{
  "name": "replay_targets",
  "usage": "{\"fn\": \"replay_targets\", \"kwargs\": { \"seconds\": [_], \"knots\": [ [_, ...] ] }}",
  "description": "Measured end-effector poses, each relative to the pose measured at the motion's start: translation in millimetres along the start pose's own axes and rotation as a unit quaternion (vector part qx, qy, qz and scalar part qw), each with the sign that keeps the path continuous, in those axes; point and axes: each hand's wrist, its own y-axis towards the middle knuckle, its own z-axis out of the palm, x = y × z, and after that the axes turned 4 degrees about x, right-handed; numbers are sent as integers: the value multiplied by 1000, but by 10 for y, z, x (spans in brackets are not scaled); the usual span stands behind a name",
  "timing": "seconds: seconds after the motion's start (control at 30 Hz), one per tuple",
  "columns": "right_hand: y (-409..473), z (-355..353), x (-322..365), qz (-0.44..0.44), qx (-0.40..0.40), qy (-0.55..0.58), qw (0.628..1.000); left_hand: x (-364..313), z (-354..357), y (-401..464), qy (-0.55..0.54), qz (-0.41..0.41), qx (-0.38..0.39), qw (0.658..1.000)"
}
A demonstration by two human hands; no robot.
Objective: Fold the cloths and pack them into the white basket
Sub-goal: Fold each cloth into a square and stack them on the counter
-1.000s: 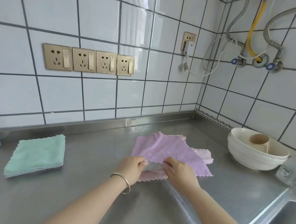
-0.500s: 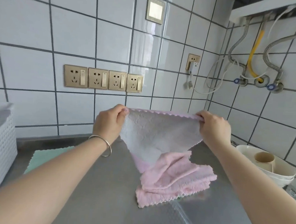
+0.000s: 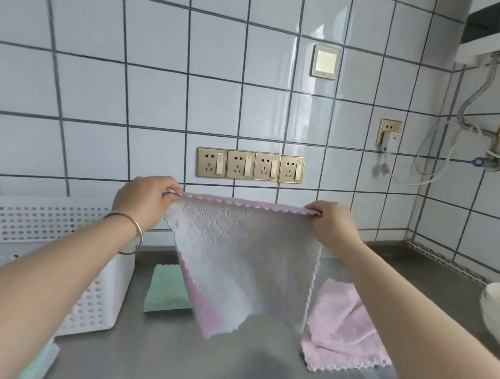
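Both the left hand (image 3: 144, 201) and right hand (image 3: 333, 224) pinch the purple cloth (image 3: 246, 266) by its top corners, so a loosened pinch could drop it crooked onto the tabletop (image 3: 201, 363).

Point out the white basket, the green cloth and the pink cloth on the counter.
white basket (image 3: 99, 300), head view, perforated right side wall.
green cloth (image 3: 166, 287), head view, middle of its visible part.
pink cloth (image 3: 342, 326), head view, middle of the crumpled heap.
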Motion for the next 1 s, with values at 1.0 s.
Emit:
{"fn": "replay_targets", "kwargs": {
  "seconds": [1.0],
  "knots": [
    [-2723, 319, -601, -70, 414, -68, 905, 903, -267, -3373, -164, -20, 344, 924]
  ]
}}
